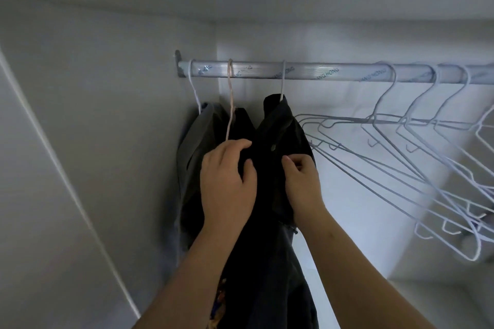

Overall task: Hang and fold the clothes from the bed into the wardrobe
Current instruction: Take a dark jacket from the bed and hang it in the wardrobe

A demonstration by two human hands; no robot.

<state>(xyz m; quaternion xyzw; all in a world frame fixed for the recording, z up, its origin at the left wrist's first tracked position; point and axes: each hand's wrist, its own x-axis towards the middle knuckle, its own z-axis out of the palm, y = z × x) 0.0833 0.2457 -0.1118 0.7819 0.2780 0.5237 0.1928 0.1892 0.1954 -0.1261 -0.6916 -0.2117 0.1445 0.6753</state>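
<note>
**Both hands on the black shirt at the rail**

The black shirt [278, 125] hangs from a white hanger on the wardrobe's metal rail [320, 72], third from the left end. The left hand [227, 184] grips a fold of its front between thumb and curled fingers. The right hand [302, 181] pinches the fabric just beside it. A grey garment [195, 136] and another dark garment [242, 123] hang to the left. Empty hangers [401, 125] hang to the right.
</note>
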